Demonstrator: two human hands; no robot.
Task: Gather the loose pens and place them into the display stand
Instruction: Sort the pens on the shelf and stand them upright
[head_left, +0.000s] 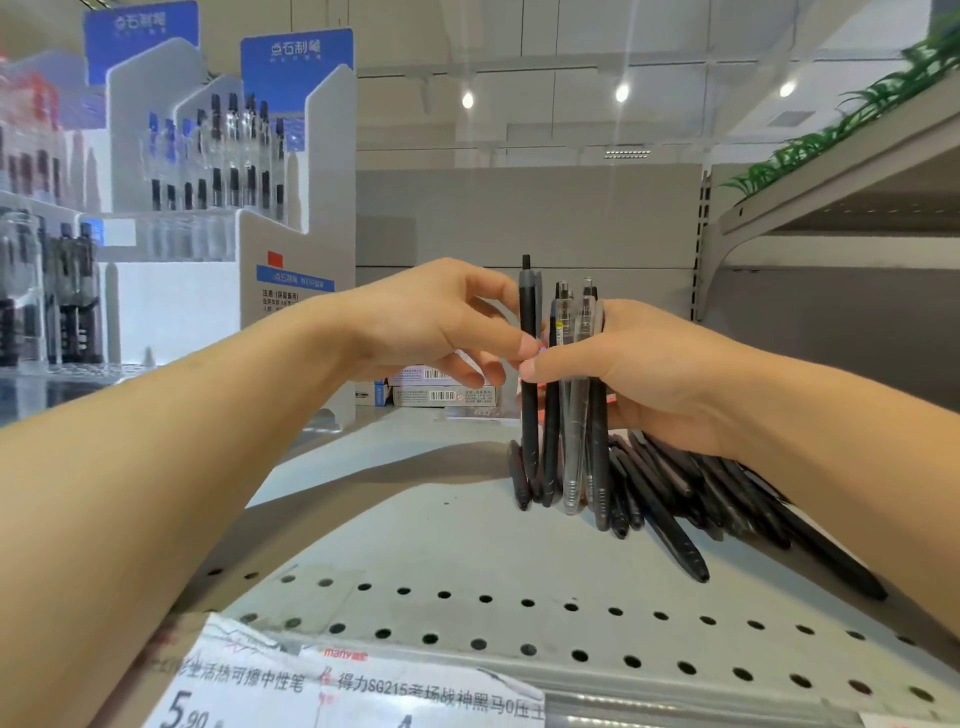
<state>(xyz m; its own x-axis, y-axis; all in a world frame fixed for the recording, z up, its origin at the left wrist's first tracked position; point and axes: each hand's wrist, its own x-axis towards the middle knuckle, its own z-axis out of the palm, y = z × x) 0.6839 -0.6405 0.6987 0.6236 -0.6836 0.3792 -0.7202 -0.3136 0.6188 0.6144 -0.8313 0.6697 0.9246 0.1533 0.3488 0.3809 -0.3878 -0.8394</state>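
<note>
Price labels (332, 686) on perforated shelf (441, 545) edge, loose black pens (675, 483) piled under right wrist, right hand (649, 374) clamped on upright pen bundle (571, 415), left hand (436, 322) pinching 1 black pen (529, 322), display stand (234, 208) far left, part-filled.

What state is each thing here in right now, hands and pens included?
Right hand: grips an upright bundle of pens.
Bundle of pens: upright, tips on the shelf.
Left hand: pinches one black pen in the bundle.
Loose pens: lying flat in a pile.
Display stand: upright, partly stocked.
</note>
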